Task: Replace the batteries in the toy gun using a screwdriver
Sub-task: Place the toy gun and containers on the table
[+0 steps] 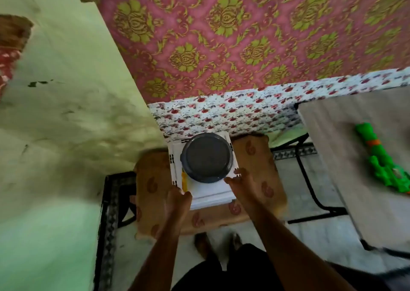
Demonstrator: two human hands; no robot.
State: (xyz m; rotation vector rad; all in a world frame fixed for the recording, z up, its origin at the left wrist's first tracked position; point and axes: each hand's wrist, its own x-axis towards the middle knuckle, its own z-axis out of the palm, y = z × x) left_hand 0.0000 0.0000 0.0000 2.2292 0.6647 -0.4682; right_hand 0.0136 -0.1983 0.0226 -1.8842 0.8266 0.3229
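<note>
A green toy gun with an orange band lies on the grey table at the right. Below me, a white plastic basket rests on a tan cushioned stool. Inside the basket sits a round grey lidded container, with a yellow object beside it at the left wall. My left hand grips the basket's near left corner. My right hand holds its right edge. The view is blurred. No screwdriver or batteries are visible.
A bed with a floral sheet and a pink-and-green patterned cover runs behind the stool. A green wall stands at the left. Black table legs cross the tiled floor. My feet are below the stool.
</note>
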